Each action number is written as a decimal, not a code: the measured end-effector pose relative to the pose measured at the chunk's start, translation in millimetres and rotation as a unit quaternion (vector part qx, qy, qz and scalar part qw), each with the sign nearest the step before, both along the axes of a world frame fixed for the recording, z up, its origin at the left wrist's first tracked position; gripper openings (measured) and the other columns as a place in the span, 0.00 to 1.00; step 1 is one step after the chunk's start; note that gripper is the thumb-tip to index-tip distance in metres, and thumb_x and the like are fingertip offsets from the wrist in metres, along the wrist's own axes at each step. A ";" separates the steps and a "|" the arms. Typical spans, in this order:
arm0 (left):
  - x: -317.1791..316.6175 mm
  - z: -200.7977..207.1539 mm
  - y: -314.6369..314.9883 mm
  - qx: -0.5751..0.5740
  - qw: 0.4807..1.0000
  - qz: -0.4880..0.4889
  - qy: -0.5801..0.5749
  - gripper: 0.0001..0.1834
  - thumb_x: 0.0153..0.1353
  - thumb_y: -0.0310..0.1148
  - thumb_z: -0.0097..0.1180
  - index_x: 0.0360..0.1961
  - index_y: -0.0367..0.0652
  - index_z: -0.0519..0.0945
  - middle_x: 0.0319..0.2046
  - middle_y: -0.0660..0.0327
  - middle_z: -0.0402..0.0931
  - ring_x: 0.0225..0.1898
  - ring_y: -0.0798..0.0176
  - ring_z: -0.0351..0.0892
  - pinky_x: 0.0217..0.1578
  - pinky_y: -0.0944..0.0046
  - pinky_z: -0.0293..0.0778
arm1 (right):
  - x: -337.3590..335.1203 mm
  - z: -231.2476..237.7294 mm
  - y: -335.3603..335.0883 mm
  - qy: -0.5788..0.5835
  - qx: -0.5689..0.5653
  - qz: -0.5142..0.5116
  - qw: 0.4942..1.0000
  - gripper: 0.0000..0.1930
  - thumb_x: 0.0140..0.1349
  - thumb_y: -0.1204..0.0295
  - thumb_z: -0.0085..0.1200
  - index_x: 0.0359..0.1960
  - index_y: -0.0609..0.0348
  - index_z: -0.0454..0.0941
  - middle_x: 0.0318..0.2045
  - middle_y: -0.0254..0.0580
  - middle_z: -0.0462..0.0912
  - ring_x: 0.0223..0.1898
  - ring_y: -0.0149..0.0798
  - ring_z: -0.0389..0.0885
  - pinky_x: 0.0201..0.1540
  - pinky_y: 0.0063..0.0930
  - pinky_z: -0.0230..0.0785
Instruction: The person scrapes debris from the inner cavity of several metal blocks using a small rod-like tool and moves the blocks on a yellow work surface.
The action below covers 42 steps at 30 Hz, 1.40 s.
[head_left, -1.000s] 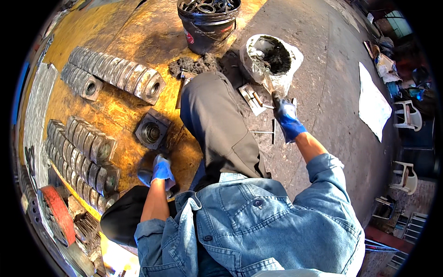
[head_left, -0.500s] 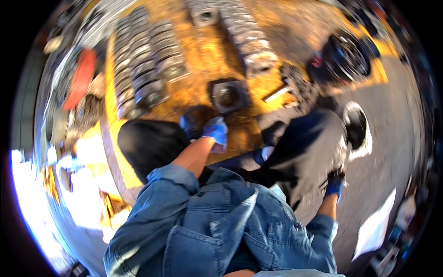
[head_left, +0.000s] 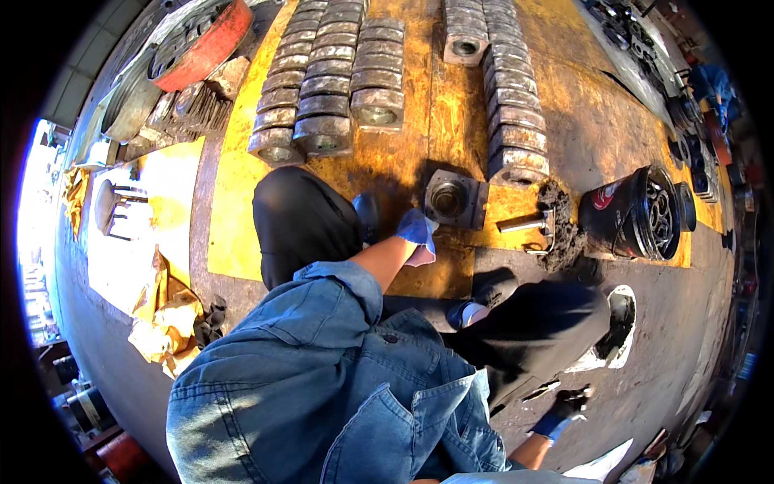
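My left hand (head_left: 417,232), in a blue and pale glove, is curled low between my knees. Just beyond its fingers stands a square metal block with a round bore (head_left: 448,198); whether they touch it I cannot tell. A pale purplish patch shows under the hand, and I cannot make out if it is cloth or glove. My right hand (head_left: 562,413) reaches low to the right, its glove blue at the wrist and blackened at the fingers. The fingers look bent around something dark that I cannot make out. A thin tool (head_left: 541,390) lies on the floor beside them.
Long rows of similar bored metal blocks (head_left: 325,105) stand ahead on yellow boards (head_left: 447,89). A black bucket (head_left: 605,211) holds metal rings. Near it are a dark crumbly heap (head_left: 562,235), a metal-handled tool (head_left: 524,224) and a white-rimmed container (head_left: 630,327). A red-rimmed wheel (head_left: 211,44) lies far left.
The view has swung, so the rows and bucket sit farther right and the picture is sharper. My right hand is lower in the picture; my left is nearer the single bored block.
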<state>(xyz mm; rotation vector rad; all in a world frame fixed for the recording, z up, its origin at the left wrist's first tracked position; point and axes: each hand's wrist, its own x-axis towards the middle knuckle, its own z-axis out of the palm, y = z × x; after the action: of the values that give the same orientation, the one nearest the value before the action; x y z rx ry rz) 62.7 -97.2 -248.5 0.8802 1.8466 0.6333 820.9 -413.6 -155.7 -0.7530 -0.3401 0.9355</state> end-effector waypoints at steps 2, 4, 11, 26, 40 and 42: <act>-31.9 -21.9 -35.8 0.018 0.997 0.075 -0.025 0.15 0.53 0.39 0.68 0.37 0.40 0.86 0.33 0.51 0.85 0.36 0.62 0.84 0.34 0.55 0.75 | -41.0 37.7 71.0 -0.026 -0.085 -0.003 0.996 0.25 0.68 0.64 0.50 0.66 0.56 0.70 0.47 0.42 0.83 0.38 0.35 0.82 0.38 0.26 0.76; -26.2 -29.1 -35.9 0.021 0.982 0.155 -0.104 0.12 0.54 0.38 0.68 0.36 0.41 0.87 0.31 0.57 0.86 0.34 0.65 0.81 0.33 0.56 0.75 | -70.9 108.5 139.2 -0.065 -0.084 0.033 0.994 0.24 0.70 0.62 0.48 0.65 0.55 0.71 0.42 0.38 0.83 0.33 0.32 0.79 0.34 0.25 0.73; -32.8 -60.5 -7.2 0.066 0.976 0.155 -0.137 0.19 0.52 0.36 0.72 0.39 0.32 0.84 0.37 0.51 0.86 0.34 0.56 0.85 0.33 0.53 0.79 | -278.7 296.0 369.2 0.013 0.005 0.291 0.956 0.22 0.74 0.57 0.43 0.64 0.51 0.72 0.34 0.32 0.86 0.26 0.26 0.74 0.28 0.25 0.68; -52.1 -37.2 23.9 -0.031 0.948 0.098 -0.301 0.19 0.61 0.36 0.63 0.47 0.32 0.83 0.39 0.53 0.85 0.36 0.56 0.82 0.40 0.53 0.78 | -444.7 234.6 466.7 0.070 -0.236 0.290 0.925 0.20 0.73 0.51 0.42 0.55 0.46 0.78 0.42 0.33 0.88 0.27 0.35 0.82 0.21 0.28 0.68; -121.0 -186.8 38.4 0.086 0.959 -0.005 -0.269 0.11 0.57 0.33 0.61 0.35 0.37 0.87 0.30 0.51 0.84 0.30 0.54 0.80 0.35 0.53 0.75 | -513.1 265.3 465.4 0.043 -0.250 0.322 0.912 0.19 0.74 0.56 0.39 0.58 0.48 0.75 0.44 0.37 0.85 0.27 0.31 0.74 0.23 0.25 0.64; -132.1 -158.3 53.1 0.118 0.949 -0.293 -0.004 0.08 0.60 0.29 0.58 0.32 0.40 0.88 0.30 0.50 0.85 0.30 0.54 0.81 0.35 0.58 0.77 | -528.7 271.0 464.9 0.037 -0.282 0.302 0.910 0.19 0.75 0.57 0.38 0.58 0.48 0.75 0.44 0.38 0.85 0.26 0.31 0.73 0.22 0.25 0.64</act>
<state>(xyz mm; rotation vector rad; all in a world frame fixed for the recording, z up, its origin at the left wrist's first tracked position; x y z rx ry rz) -69.4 -44.1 -406.8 1.5034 1.4066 0.4773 292.2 51.3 115.3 -1.1678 -0.2355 1.6867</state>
